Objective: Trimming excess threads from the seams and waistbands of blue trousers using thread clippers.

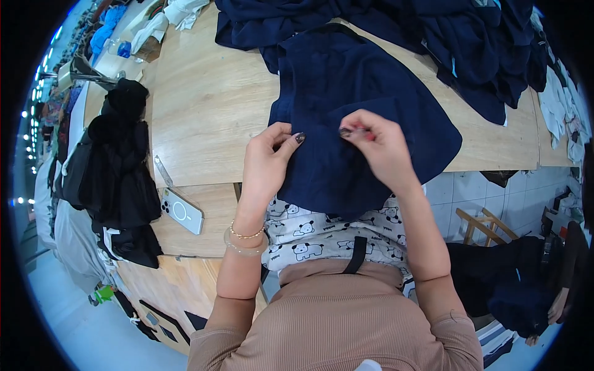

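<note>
A navy blue garment (pixel 371 68) lies spread over the table edge and hangs down onto my lap. At its left edge my left hand (pixel 267 157) is closed, thumb and fingers pinching the fabric near the hem. Above the middle of the garment my right hand (pixel 380 148) is closed, fingertips drawn together. Something small and red shows between its fingers, mostly hidden and slightly blurred, so its kind is unclear. The two hands are a short way apart.
More navy garments (pixel 489 55) are heaped along the far side of the wooden table (pixel 204 117). Black clothing (pixel 117 167) hangs at the left. A phone (pixel 182 211) and a metal ruler-like strip (pixel 163 170) lie nearby. A wooden stool frame (pixel 482 226) stands low at right.
</note>
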The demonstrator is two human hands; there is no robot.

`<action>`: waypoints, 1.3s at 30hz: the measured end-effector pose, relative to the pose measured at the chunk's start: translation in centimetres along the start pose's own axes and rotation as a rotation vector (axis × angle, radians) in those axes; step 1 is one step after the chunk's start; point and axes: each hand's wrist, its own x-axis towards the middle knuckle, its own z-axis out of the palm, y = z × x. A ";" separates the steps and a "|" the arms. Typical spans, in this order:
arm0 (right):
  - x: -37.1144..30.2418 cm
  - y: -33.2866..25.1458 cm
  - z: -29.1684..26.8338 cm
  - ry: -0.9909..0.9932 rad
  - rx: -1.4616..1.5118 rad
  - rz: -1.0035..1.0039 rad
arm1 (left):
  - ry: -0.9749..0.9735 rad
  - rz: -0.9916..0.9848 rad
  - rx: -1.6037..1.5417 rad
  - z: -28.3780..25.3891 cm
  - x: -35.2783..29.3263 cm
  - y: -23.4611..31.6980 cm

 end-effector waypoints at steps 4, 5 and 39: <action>-0.3 -3.4 -2.5 0.020 0.144 0.055 | -0.062 -0.069 -0.294 -0.6 -0.9 2.3; -0.5 -3.9 -2.5 0.052 0.048 -0.003 | -0.059 -0.089 -0.379 -0.3 -1.2 3.2; -1.0 -4.4 -1.5 0.028 -0.241 -0.255 | -0.094 -0.137 -0.422 0.9 -2.1 4.7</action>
